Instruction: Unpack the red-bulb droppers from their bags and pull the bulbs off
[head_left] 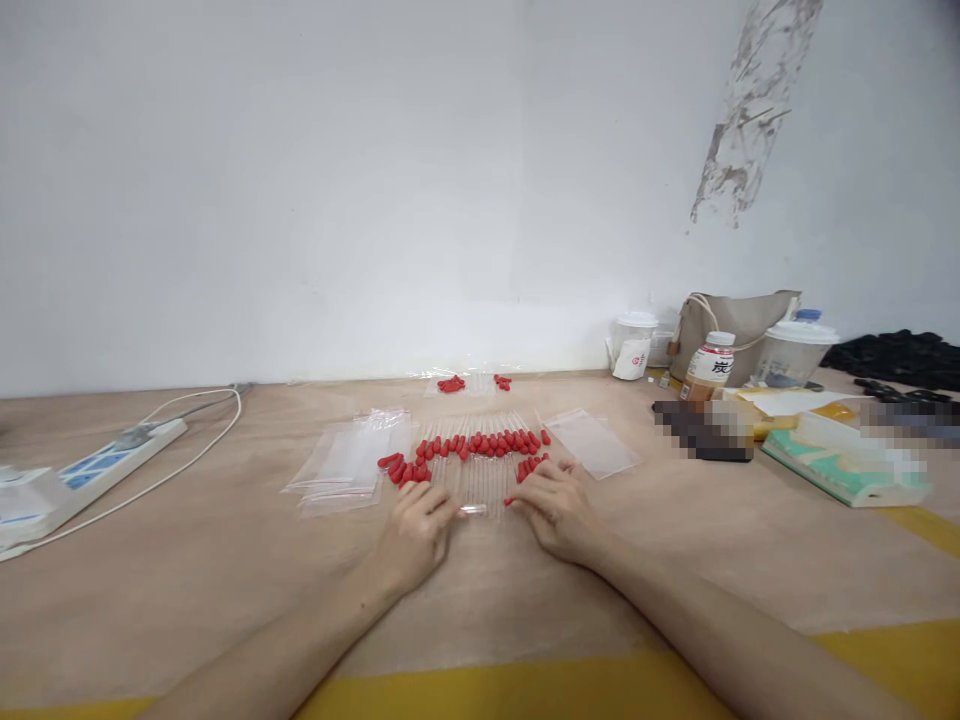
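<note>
Bare white wall, plywood table (187, 560). Left hand (416, 530) and right hand (555, 505) lie flat, fingers together, on the red-capped droppers (480, 445) mid-table. Plastic bags (349, 465) just beside, power strip (97, 465) far left.

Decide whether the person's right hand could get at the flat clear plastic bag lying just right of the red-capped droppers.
Probably yes: the right hand rests on the wooden table close beside the flat clear plastic bag, with nothing lying between them.
</note>
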